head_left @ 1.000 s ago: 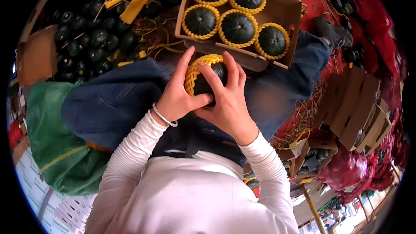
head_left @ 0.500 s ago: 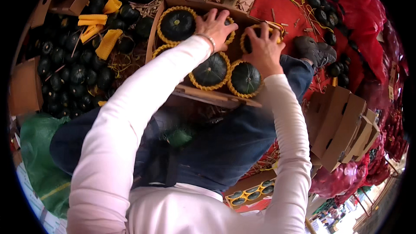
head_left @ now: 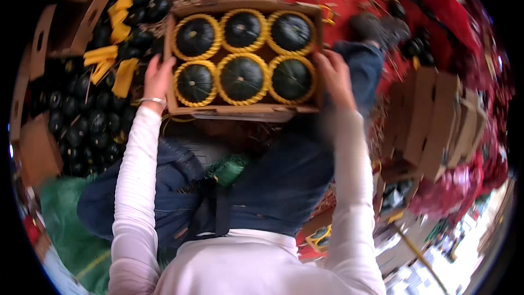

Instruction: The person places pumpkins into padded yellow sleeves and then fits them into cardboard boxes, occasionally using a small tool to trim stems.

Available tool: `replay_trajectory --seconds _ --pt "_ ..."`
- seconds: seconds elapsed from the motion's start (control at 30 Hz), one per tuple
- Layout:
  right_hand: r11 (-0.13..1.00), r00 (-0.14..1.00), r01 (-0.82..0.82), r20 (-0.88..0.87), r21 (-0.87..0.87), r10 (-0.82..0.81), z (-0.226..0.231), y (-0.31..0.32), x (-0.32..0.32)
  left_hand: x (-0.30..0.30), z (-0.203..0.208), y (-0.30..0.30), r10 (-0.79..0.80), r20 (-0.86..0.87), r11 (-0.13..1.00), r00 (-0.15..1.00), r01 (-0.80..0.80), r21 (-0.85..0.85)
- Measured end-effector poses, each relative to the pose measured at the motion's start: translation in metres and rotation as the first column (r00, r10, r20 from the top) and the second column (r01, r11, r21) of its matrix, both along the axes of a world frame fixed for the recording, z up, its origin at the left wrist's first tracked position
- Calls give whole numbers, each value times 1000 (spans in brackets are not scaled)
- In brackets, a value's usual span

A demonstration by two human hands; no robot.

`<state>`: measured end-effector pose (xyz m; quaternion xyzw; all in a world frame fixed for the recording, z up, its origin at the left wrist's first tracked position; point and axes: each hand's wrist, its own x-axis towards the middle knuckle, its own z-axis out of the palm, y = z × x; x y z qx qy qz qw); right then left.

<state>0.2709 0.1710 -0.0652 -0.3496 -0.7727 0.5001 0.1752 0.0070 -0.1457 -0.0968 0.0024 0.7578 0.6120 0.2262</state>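
A cardboard box [head_left: 245,5] is held in front of me by its two short ends. Inside lie two rows of dark green round squashes [head_left: 240,78], three to a row, each ringed by a yellow foam net [head_left: 204,102]. My left hand [head_left: 157,81] closes on the left end of the box, its fingers partly hidden by the wall. At the right end, my right hand [head_left: 336,76] grips the other wall, thumb on the near side and fingers partly out of sight.
Many loose squashes [head_left: 98,123] and yellow foam nets [head_left: 124,76] lie at the left. Flattened cardboard boxes [head_left: 431,114] are stacked at the right beside red plastic sheeting [head_left: 453,16]. A green mesh sack [head_left: 71,224] is at the lower left. My bent legs [head_left: 278,180] sit below the box.
Both hands have left the squashes inside and now hold the box's ends. The box has turned from a slant to nearly square with me, and its squashes sit in straight rows.
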Motion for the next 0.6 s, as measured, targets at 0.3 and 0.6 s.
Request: replay_trajectory --seconds 0.3,0.6 --pt "920 917 389 -116 56 -381 72 -100 75 -18 79 -18 -199 192 979 961 204 -3" --pt "330 332 941 9 -79 -943 67 -241 417 312 188 151 -956 103 292 275 929 230"
